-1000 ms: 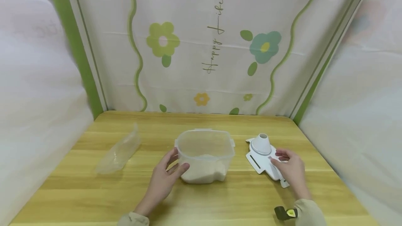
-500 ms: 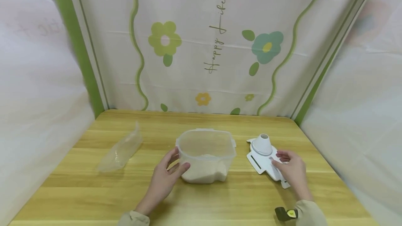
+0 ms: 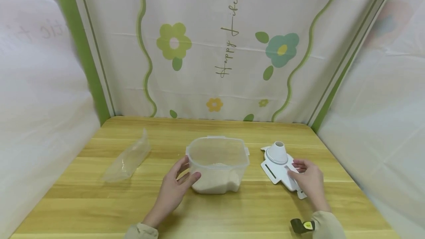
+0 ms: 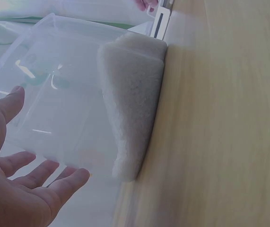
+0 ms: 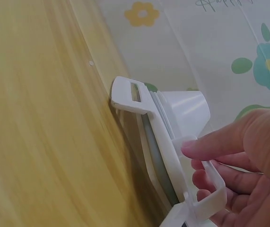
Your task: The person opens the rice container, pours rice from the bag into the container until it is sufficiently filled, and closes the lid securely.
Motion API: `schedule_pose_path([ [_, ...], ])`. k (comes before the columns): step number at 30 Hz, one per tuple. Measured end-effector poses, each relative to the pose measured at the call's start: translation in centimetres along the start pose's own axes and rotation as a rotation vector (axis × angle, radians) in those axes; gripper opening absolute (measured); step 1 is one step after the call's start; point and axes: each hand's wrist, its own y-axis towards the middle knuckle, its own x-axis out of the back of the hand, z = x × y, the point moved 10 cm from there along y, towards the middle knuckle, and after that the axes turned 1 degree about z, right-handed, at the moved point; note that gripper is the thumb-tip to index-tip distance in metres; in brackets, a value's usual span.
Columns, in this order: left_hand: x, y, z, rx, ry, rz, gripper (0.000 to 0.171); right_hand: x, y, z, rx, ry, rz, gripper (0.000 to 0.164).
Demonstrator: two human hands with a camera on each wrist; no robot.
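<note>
A clear plastic storage container (image 3: 216,167) stands upright mid-table with its top uncovered, white rice-like grain (image 4: 135,90) heaped unevenly in its bottom. My left hand (image 3: 172,189) is at the container's left side, thumb toward the front wall and fingers spread loosely along the side. To the right, a white lid (image 3: 280,172) lies cone up, with slotted clips at its edges. My right hand (image 3: 310,180) holds the lid's raised handle (image 5: 215,189), thumb on top and fingers curled behind. A grey seal (image 5: 158,161) runs along the lid's underside.
On the left of the wooden table (image 3: 99,209) lies a crumpled clear plastic bag (image 3: 127,161). Patterned fabric curtains (image 3: 199,76) close off the back and both sides. A black device with a yellow label (image 3: 297,226) is at the right sleeve.
</note>
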Motion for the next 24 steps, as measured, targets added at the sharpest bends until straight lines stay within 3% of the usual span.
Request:
schedule_pose_path([
  [17, -0.04, 0.02, -0.13, 0.0, -0.001, 0.009, 0.073, 0.51, 0.17, -0.44, 0.008, 0.041, -0.096, 0.035],
  [24, -0.02, -0.01, 0.08, 0.012, -0.031, 0.011, 0.07, 0.58, 0.02, -0.16, -0.007, 0.055, -0.095, 0.037],
])
